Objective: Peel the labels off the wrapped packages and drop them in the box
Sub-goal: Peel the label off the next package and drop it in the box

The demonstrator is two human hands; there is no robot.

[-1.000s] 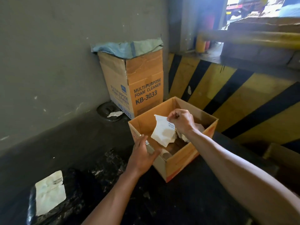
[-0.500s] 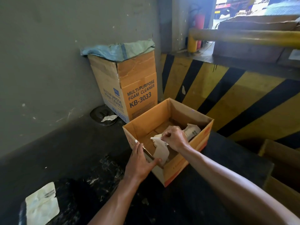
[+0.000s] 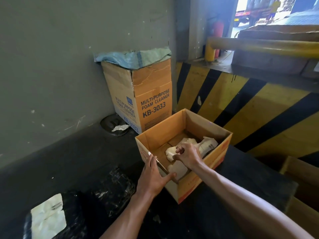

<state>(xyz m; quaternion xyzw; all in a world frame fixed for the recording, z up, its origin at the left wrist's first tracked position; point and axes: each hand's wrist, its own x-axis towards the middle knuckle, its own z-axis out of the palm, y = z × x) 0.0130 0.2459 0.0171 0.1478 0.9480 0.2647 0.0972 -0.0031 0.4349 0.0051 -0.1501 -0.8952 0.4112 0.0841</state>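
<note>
Black-covered table (image 3: 72, 152) is sitting against a grey wall, striped yellow-black barrier beyond the right hand. Foam cleaner carton (image 3: 146, 100) is standing past the open box (image 3: 215, 161); a wrapped package (image 3: 69, 213) with its label (image 3: 48, 219) is lying left of the left hand. Left hand (image 3: 153, 176) is gripping the box's near rim. Right hand (image 3: 187, 155), lower than before, is pinching a crumpled label (image 3: 170, 151) inside the box.
</note>
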